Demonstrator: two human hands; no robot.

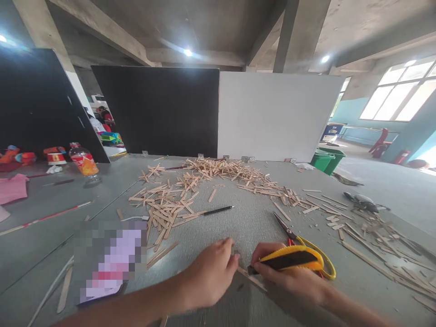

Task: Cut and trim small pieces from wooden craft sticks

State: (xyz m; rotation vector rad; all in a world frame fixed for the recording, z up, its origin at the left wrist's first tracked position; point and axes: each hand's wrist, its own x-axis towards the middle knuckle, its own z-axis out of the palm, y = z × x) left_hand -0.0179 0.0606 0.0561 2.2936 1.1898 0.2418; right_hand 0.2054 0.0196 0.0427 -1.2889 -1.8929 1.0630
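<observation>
Left hand (208, 273) and right hand (289, 279), gripping knife (291, 258), flank stick (252, 279).

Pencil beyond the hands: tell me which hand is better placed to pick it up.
Left, probably. The left hand lies nearer the pencil and touches only a wooden stick; the right hand grips the yellow knife.
</observation>
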